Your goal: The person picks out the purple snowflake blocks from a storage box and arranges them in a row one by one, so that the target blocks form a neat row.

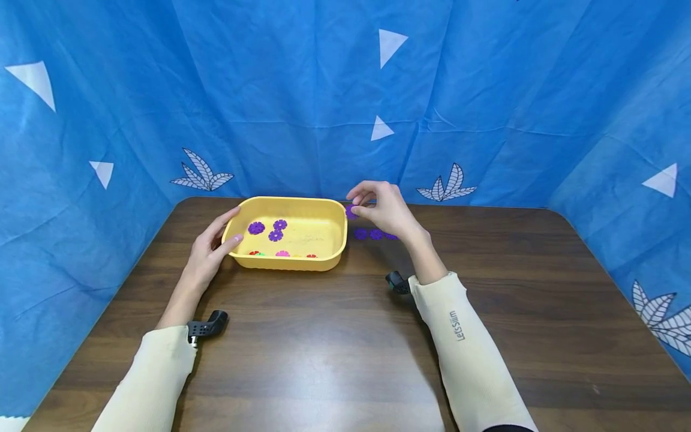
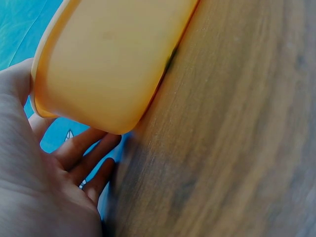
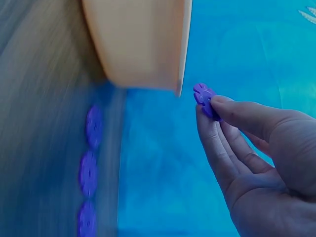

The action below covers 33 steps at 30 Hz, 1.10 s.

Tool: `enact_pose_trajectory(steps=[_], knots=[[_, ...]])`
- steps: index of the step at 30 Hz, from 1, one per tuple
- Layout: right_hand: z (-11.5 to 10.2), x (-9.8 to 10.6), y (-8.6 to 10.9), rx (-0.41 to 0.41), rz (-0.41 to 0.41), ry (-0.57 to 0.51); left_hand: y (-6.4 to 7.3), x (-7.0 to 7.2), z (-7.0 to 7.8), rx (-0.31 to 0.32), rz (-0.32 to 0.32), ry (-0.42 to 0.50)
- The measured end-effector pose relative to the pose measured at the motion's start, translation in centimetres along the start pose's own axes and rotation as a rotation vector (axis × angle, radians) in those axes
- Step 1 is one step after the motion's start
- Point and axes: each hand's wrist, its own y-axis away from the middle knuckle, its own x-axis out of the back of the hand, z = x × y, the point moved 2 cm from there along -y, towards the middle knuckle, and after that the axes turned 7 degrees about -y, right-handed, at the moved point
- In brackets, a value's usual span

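My right hand [image 1: 387,210] pinches a purple snowflake disc [image 3: 206,100] between thumb and fingertips, held up beside the right end of a yellow plastic basin [image 1: 318,263]. My left hand [image 1: 207,249] grips the basin's left end, thumb over the rim and fingers along the outside wall. Inside the basin lie several purple snowflake discs [image 1: 256,228], with a pink disc [image 1: 282,254] and bits of red and green showing over the near wall. A row of purple discs [image 3: 89,174] lies on the table to the right of the basin, partly under my right hand in the head view.
The dark wood table [image 1: 302,336] reaches back to a blue cloth [image 1: 324,90] with white triangles and leaf prints, which also hangs at both sides. The basin stands near the table's back edge. Each wrist wears a small black camera [image 1: 209,324].
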Motion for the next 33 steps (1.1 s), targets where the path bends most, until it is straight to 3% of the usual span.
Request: enact_pose_trajectory(steps=[21,33], knots=[[7.1,7.9,5.1,-0.148,-0.015,0.09,0.1,0.0,0.2,0.004,0.009,0.01],[10.0,9.5,6.2,-0.301,-0.108,0.174,0.0,-0.1,0.3,-0.008,0.01,0.028]])
